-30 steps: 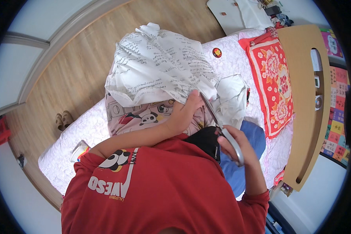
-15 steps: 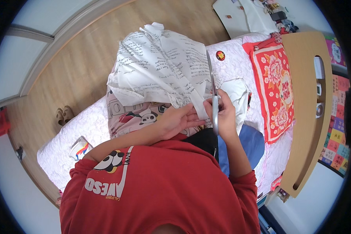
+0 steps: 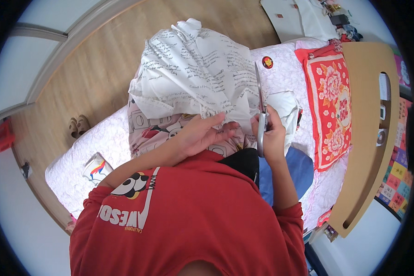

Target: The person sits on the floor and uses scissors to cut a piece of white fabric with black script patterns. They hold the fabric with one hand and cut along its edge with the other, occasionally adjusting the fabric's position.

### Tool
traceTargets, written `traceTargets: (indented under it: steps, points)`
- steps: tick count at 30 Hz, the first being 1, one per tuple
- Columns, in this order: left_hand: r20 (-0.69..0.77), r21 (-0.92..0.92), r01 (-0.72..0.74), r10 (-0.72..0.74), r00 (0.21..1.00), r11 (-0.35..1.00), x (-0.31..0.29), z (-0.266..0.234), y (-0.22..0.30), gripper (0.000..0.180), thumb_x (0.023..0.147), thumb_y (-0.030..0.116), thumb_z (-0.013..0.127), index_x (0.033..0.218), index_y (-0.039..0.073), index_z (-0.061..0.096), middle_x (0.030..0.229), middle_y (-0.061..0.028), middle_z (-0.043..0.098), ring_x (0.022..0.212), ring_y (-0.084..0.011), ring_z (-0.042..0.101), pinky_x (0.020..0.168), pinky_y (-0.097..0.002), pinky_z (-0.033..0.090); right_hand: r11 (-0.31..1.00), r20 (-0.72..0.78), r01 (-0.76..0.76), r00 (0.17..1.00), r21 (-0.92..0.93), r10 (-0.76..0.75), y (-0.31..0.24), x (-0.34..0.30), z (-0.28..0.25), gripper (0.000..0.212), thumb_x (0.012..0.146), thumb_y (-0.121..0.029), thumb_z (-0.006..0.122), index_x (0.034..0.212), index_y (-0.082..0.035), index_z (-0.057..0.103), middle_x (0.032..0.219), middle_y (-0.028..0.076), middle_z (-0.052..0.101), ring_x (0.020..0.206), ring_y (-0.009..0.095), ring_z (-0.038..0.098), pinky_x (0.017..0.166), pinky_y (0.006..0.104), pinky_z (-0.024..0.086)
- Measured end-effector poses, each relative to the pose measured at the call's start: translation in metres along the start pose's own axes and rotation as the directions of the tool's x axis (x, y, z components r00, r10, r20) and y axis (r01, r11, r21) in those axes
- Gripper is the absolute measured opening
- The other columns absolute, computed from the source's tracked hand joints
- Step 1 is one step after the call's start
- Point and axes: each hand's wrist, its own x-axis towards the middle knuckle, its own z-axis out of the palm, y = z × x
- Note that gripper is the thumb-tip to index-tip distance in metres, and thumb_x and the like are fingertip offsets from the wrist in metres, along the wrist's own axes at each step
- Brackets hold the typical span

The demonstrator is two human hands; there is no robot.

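Observation:
My right hand (image 3: 274, 136) is wrapped round the handles of a pair of large scissors (image 3: 260, 97). Their long metal blades point away from me, along the right edge of a white cloth (image 3: 193, 69) covered in black handwriting-style print. Whether the blades are apart is hard to see edge-on. My left hand (image 3: 206, 134) lies at the cloth's near edge, thumb and fingers spread, with no clear grip on it. The cloth is bunched over my lap, on top of a pink panda-patterned fabric (image 3: 138, 124).
A bed with a pale quilted cover (image 3: 73, 165) stretches to both sides. On it are a red floral pillow (image 3: 329, 106), a round red badge (image 3: 267, 62), a white cloth (image 3: 283, 108), a blue fabric (image 3: 296, 170) and a white packet (image 3: 96, 168). Slippers (image 3: 78, 126) stand on the wooden floor.
My left fingers have come away from the cloth strip and spread. The scissors have shifted slightly right with my right hand. The whole view has shifted a little.

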Motion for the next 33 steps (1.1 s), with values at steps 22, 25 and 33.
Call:
traceTargets:
  steps: [22, 25, 33]
  points:
    - [0.091, -0.132, -0.019, 0.031, 0.995, 0.991, -0.005, 0.0, -0.002, 0.038, 0.093, 0.014, 0.04, 0.127, -0.003, 0.031, 0.126, -0.018, 0.041, 0.118, -0.0315, 0.042, 0.102, -0.0439, 0.036, 0.999, 0.064, 0.046, 0.997, 0.025, -0.047, -0.002, 0.009, -0.006, 0.038, 0.079, -0.003, 0.065, 0.114, -0.002, 0.051, 0.072, -0.001, 0.055, 0.063, 0.003, 0.048, 0.054, 0.0182, 0.038]
    - [0.092, -0.169, -0.066, 0.083, 0.992, 0.983, -0.004, 0.004, -0.004, 0.038, 0.093, 0.013, 0.035, 0.126, -0.006, 0.03, 0.126, -0.0197, 0.041, 0.118, -0.0334, 0.042, 0.102, -0.0459, 0.035, 0.988, 0.113, -0.005, 0.993, 0.153, -0.013, -0.012, 0.0, -0.02, 0.038, 0.08, -0.006, 0.065, 0.115, 0.0, 0.05, 0.071, -0.001, 0.054, 0.063, 0.003, 0.046, 0.053, 0.0183, 0.036]
    - [0.073, -0.121, -0.122, 0.131, 0.989, 0.985, 0.002, 0.011, -0.014, 0.04, 0.091, 0.015, 0.037, 0.124, -0.007, 0.033, 0.121, -0.0215, 0.046, 0.112, -0.0353, 0.048, 0.102, -0.0438, 0.036, 0.764, 0.779, -0.591, 0.595, 0.258, 0.197, -0.041, -0.051, -0.079, 0.065, 0.075, -0.049, 0.066, 0.115, -0.002, 0.047, 0.065, 0.0, 0.049, 0.057, 0.005, 0.043, 0.05, 0.0177, 0.031]
